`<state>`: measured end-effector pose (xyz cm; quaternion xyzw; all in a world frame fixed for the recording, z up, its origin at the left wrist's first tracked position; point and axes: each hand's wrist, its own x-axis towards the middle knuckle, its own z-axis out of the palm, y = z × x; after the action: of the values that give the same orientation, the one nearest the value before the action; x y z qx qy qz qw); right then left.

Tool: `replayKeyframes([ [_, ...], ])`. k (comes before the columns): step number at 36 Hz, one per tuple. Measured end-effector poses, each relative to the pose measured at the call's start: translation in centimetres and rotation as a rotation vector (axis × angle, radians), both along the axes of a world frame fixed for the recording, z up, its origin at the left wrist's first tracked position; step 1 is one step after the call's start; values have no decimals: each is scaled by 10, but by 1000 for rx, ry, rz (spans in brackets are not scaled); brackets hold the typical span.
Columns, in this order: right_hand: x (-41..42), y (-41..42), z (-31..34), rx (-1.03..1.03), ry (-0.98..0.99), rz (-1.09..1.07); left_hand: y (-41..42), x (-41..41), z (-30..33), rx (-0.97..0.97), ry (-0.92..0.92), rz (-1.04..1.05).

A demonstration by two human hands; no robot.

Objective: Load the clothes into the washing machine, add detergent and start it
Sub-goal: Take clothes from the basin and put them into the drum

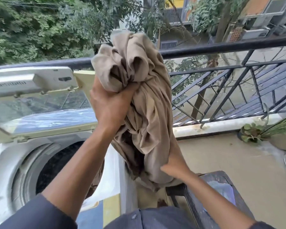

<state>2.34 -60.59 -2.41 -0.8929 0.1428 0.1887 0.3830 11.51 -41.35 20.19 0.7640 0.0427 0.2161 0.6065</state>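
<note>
Beige garment (139,96) gripped by both hands, beside open washing machine (10,162).

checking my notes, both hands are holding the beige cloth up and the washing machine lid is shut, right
Not quite: the lid is raised open, with the drum exposed, as the head view shows. The rest holds: the left hand and right hand both grip the beige cloth.

Sleeves (40,215): dark grey-blue, pushed up, forearms were bare.
Shirt (149,219): same dark fabric, with one small button.
Hands: bare, no rings were visible.
</note>
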Motion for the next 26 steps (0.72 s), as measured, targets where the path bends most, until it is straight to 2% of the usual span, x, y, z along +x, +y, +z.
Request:
replayKeyframes([
  [2,1,12,-12,-1,182,37,-2,0,8,-40,-27,1],
  [4,8,25,-15,61,261,-42,-4,-2,14,-68,-48,3],
  [7,26,39,-22,32,178,-240,-7,-6,20,-78,-76,2],
  [11,39,31,-26,-17,131,-285,-4,-5,17,-66,-76,24],
  [16,42,-7,-32,160,144,-289,10,-4,-1,111,-57,56],
  [21,27,-54,4,223,410,-351,23,-1,-13,277,-22,42],
  [26,37,-98,44,155,269,-403,27,0,-24,425,-24,11],
])
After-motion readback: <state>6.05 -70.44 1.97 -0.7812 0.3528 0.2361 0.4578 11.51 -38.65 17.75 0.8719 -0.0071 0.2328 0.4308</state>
